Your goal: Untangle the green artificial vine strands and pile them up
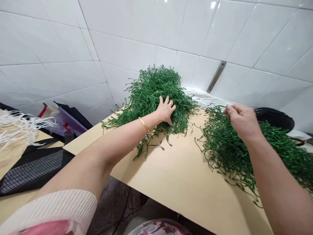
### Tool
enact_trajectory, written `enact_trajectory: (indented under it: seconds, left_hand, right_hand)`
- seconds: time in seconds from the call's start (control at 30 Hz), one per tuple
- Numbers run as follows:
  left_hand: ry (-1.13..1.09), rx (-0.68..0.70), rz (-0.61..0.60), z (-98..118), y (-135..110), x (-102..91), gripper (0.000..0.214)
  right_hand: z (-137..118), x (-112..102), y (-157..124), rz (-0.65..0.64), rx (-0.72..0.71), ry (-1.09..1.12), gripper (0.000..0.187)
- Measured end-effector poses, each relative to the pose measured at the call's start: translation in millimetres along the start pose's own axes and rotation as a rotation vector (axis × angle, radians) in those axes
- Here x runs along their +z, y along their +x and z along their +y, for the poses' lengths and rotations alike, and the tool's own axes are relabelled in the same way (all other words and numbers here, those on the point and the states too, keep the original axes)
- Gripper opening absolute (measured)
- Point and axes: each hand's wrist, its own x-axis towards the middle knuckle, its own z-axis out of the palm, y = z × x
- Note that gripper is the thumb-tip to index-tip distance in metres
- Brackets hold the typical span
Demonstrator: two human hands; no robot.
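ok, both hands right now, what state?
Left hand: open, spread on the left pile of green cords.
Right hand: closed, pinching a green cord.

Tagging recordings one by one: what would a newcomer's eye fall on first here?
Likely the bushy green heap at the far side of the tan table, the left hand spread on it. A second green heap lies at right, where the right hand pinches a strand. A gold-coloured bracelet circles the left wrist.
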Motion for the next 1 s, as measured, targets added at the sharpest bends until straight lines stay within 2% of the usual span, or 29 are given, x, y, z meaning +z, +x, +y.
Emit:
enact_trajectory:
  seconds: [0.07, 0.13, 0.27, 0.43, 0.5, 0.57, 0.67, 0.73, 0.83, 0.93, 1.0]
  left_hand:
    - [0.022, 0.001, 0.033, 10.7, -1.5, -10.3, 0.090]
    - [0.031, 0.016, 0.103, 21.9, -7.8, -22.7, 0.076]
    - [-0.041, 0.033, 0.211, 38.4, -32.9, -44.4, 0.045]
    - [-0.287, 0.009, 0.084, 49.4, -71.7, -48.9, 0.036]
    - [-0.375, -0.019, 0.070, 55.1, -85.9, -45.4, 0.032]
    - [-0.561, -0.052, 0.049, 63.6, -99.7, -42.6, 0.029]
    - [-1.081, -0.142, -0.080, 81.6, -119.2, -43.2, 0.031]
    - [-1.476, -0.261, -0.238, 95.4, -129.5, -45.5, 0.036]
    - [-1.959, -0.454, -0.496, 113.6, -137.7, -45.7, 0.052]
    - [-2.205, -0.567, -0.663, 124.9, -138.0, -37.6, 0.052]
    - [-2.227, -0.663, -0.645, 128.8, -135.5, -29.0, 0.034]
  right_hand:
    - [-9.1, 4.3, -4.2, -0.003, -0.027, 0.093, 0.025]
    - [-20.5, 7.0, -9.1, 0.006, -0.044, 0.130, 0.026]
    - [-36.9, 3.8, -23.5, 0.009, -0.053, 0.181, 0.026]
    - [-34.9, -3.9, -52.3, -0.092, -0.049, 0.243, 0.026]
    - [-31.3, -10.3, -64.4, -0.114, -0.073, 0.169, 0.025]
    - [-28.6, -19.3, -76.4, -0.106, -0.144, 0.029, 0.023]
    - [-27.8, -31.6, -97.3, -0.077, -0.333, -0.238, 0.021]
    - [-29.3, -34.2, -114.7, -0.108, -0.449, -0.386, 0.020]
    - [-33.6, -25.4, -144.5, -0.178, -0.593, -0.527, 0.021]
    - [-39.0, -5.9, -175.0, -0.237, -0.745, -0.572, 0.023]
    - [-41.5, 7.9, -193.1, -0.310, -0.798, -0.504, 0.021]
